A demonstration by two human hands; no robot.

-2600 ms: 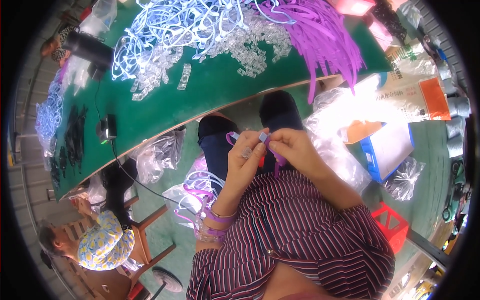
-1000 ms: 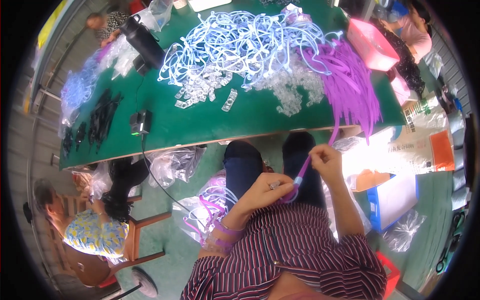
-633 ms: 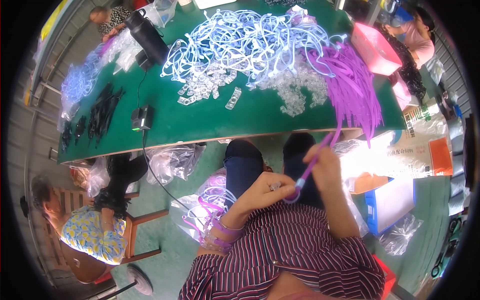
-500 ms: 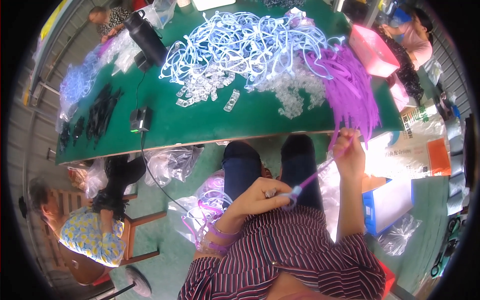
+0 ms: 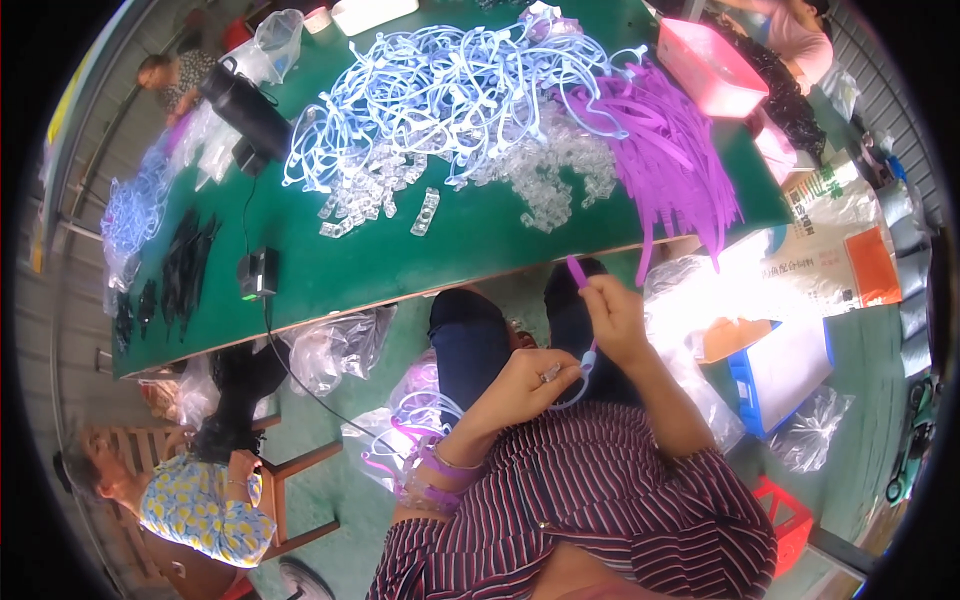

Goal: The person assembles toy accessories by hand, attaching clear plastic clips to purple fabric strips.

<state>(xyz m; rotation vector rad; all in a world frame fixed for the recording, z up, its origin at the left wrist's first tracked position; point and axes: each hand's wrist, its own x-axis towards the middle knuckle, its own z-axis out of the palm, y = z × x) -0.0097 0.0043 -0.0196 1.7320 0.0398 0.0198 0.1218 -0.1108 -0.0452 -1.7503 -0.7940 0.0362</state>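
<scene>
My left hand (image 5: 535, 382), a ring on one finger, pinches a light blue cord (image 5: 572, 402) with a small pale fitting (image 5: 589, 358) just beyond the fingertips. Above and to its right, my right hand (image 5: 615, 312) is closed on a purple strap (image 5: 577, 272), whose free end sticks up past the fingers. A short stretch of purple shows between this hand and the fitting. Both hands are over my lap, in front of the table edge. Purple bands circle my left wrist. On the table lie a heap of light blue cords (image 5: 440, 90) and a pile of purple straps (image 5: 665, 160).
Clear plastic clips (image 5: 375, 185) and small clear pieces (image 5: 550, 185) lie on the green table (image 5: 330, 265). A black bottle (image 5: 245, 112), a black box with a cable (image 5: 257, 272) and a pink bin (image 5: 712, 70) stand there too. People sit at the left and far sides.
My right hand has moved left from beside the purple pile to above my left hand, and the purple length between them is much shorter. The view has shifted slightly.
</scene>
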